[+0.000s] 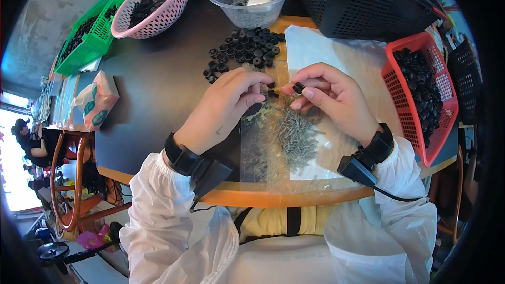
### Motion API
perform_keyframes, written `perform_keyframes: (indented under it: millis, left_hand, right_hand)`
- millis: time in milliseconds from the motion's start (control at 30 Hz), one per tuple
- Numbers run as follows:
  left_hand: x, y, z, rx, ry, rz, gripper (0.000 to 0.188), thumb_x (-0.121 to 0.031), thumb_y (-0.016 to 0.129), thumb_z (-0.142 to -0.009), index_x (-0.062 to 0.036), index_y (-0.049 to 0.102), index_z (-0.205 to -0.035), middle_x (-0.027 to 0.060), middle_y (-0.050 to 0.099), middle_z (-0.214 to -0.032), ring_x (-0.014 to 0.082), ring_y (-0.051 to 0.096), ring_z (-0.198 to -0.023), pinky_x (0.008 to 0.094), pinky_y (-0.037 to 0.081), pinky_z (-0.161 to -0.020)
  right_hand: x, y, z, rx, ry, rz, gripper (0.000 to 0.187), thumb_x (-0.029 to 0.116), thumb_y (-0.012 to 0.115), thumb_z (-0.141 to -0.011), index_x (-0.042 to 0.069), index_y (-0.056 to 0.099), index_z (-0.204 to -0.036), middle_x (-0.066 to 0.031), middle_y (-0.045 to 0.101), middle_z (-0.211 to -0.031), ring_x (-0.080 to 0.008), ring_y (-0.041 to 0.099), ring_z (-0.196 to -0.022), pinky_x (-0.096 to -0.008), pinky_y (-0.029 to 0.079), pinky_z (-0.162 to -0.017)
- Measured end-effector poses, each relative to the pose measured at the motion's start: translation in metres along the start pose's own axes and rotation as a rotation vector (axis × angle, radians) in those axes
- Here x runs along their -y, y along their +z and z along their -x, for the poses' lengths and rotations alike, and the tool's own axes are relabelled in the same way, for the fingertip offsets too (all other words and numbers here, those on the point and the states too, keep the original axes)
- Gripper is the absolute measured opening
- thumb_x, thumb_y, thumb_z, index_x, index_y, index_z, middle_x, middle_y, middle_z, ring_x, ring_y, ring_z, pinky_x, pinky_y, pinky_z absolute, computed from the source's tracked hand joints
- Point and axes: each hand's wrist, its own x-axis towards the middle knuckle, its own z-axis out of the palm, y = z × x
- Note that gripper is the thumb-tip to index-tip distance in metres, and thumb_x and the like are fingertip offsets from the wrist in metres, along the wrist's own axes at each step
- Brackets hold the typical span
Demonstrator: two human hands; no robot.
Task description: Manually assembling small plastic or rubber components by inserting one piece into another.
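Between the thumb and fingers of my right hand (336, 94) is a small round black cap (298, 88), raised over the table. My left hand (223, 105) is curled just left of it, with a small black piece (271, 93) at its fingertips; its exact shape is hard to make out. Behind my left hand lies a loose pile of round black caps (244, 47), some with their hollow side up. Below both hands a heap of thin grey metal pins (297, 139), like screws or nails, spreads over a clear plastic sheet (342, 152).
Farther back stand a green basket (100, 37), a pink basket (171, 18) of black parts, a clear bowl (252, 16) and a big black crate (357, 5). A red basket (392, 68) of black caps is at right, a tissue pack (102, 100) at left.
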Motion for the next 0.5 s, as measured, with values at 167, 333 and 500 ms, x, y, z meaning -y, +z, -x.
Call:
perform_keyframes:
  millis: [167,333,500]
  left_hand:
    - [0.003,0.0,0.0,0.003,0.11,0.088,0.016,-0.008,0.061,-0.091,-0.0013,0.058,-0.105,0.0046,0.057,-0.09,0.0155,0.055,-0.083,0.0271,0.045,-0.076]
    - [-0.009,0.011,0.002,-0.049,-0.084,0.56,0.016,-0.011,0.06,-0.093,-0.0015,0.056,-0.106,0.0031,0.057,-0.093,0.0104,0.053,-0.086,0.0255,0.044,-0.078]
    - [-0.012,0.015,0.003,-0.054,-0.041,0.584,0.019,-0.01,0.062,-0.092,-0.0026,0.055,-0.108,0.0046,0.057,-0.096,0.0097,0.055,-0.086,0.0244,0.045,-0.078]
  right_hand:
    - [-0.006,0.004,0.0,-0.03,-0.099,0.034,0.021,0.004,0.057,-0.093,0.003,0.056,-0.115,-0.0055,0.064,-0.106,-0.0081,0.061,-0.09,-0.0236,0.05,-0.082]
    - [-0.008,0.01,0.0,-0.031,-0.116,0.075,0.019,0.004,0.064,-0.089,0.001,0.058,-0.108,-0.0033,0.063,-0.1,-0.0075,0.061,-0.09,-0.0226,0.05,-0.081]
    - [-0.008,0.022,0.001,-0.004,-0.055,-0.057,0.02,0.002,0.066,-0.087,0.0,0.059,-0.106,-0.0024,0.063,-0.097,-0.0075,0.062,-0.087,-0.0223,0.05,-0.081]
